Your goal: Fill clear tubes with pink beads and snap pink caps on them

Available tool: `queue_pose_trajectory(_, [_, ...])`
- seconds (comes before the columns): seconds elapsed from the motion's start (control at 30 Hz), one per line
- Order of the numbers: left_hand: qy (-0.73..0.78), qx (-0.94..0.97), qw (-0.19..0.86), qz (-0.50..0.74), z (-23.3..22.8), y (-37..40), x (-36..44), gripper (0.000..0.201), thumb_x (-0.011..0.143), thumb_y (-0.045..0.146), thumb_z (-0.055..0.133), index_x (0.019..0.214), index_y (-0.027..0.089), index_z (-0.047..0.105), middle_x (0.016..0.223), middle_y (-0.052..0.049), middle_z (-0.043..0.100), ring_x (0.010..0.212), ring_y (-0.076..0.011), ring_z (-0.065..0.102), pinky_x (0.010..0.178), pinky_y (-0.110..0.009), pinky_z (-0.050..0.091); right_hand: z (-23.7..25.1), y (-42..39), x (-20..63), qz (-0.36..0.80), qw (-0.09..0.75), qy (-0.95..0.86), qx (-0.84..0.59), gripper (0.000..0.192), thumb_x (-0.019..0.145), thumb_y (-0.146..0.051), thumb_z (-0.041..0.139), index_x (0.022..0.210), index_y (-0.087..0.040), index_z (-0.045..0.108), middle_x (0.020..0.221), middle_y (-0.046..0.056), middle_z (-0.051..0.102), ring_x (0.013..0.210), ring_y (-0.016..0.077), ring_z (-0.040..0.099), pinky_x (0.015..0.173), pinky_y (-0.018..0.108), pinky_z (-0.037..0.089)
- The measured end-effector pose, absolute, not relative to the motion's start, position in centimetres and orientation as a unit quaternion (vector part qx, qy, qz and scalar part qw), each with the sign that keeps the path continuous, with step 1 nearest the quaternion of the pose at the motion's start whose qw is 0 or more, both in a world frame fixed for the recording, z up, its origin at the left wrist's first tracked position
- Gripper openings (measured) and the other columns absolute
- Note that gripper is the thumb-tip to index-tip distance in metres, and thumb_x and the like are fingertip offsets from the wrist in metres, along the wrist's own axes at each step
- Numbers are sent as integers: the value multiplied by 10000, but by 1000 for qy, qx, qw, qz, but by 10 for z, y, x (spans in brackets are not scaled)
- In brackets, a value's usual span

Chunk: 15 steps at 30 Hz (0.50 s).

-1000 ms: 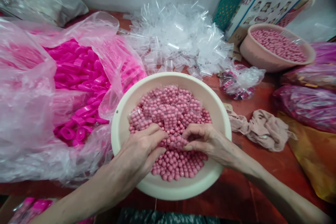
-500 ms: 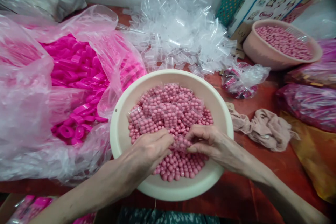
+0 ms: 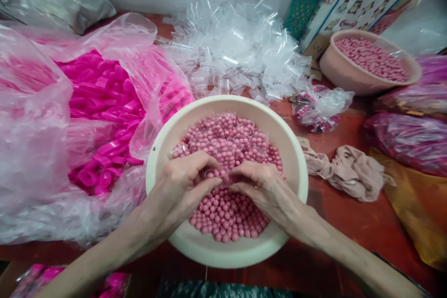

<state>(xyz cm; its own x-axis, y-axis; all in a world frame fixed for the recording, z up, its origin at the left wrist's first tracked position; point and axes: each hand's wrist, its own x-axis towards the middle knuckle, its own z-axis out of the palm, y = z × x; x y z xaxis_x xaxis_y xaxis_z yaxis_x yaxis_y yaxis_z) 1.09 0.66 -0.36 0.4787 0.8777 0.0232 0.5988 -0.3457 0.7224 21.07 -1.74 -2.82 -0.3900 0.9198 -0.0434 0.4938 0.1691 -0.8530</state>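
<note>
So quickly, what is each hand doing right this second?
Left hand: fingers curled, pinching a small clear packet of pink beads over the bowl.
Right hand: fingers curled, pinching the same packet from the other side.

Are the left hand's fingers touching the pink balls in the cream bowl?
Touching. The head view shows the left hand with its fingers curled down into the pink balls in the cream bowl, no gap visible.
</note>
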Motion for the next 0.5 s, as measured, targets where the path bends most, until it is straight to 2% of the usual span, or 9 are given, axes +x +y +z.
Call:
queue_pose_trajectory(0.07, [480,804,290,198,-6,9,6,65,828,202,572,886,173,568,820,1,613,760,-140,581,694,-263,444,-29,-17,215,350,240,-744,-516,95,866,-240,530,923,-205,597,850,36,618,798,170,568,729,310,443])
queue_pose_trajectory(0.2, [499,836,207,96,-11,12,5,102,874,175,458,821,140,537,795,-50,572,746,-187,561,702,-334,453,-34,-25,232,284,133,-779,-543,154,897,-204,432,862,-201,581,778,49,587,732,179,558,673,316,437])
queue_pose_trajectory(0.27, [505,843,178,47,-14,12,9,146,886,153,406,810,137,530,805,-64,557,742,-198,557,708,-359,459,-41,-36,241,251,110,-801,-533,188,898,-184,397,967,-201,571,885,80,593,816,204,560,719,341,447])
queue_pose_trajectory(0.33, [507,849,152,10,-17,12,13,174,891,135,374,814,136,530,833,-75,546,751,-204,560,709,-366,469,-48,-47,246,220,119,-825,-506,304,888,-162,391,1173,-194,494,1116,128,553,1028,245,519,840,397,435])
queue_pose_trajectory(0.4, [505,854,126,-6,-18,11,16,186,890,130,368,804,134,533,844,-86,536,764,-218,564,708,-375,478,-51,-50,246,208,125,-831,-501,362,882,-151,392,1236,-199,453,1208,140,512,1118,261,477,884,421,423])
queue_pose_trajectory(0.5, [505,857,101,24,-16,7,16,137,875,157,425,861,117,555,894,-112,542,830,-256,573,740,-409,483,-40,-41,240,233,115,-806,-531,251,883,-153,397,1062,-212,565,1027,105,593,944,228,565,789,361,464])
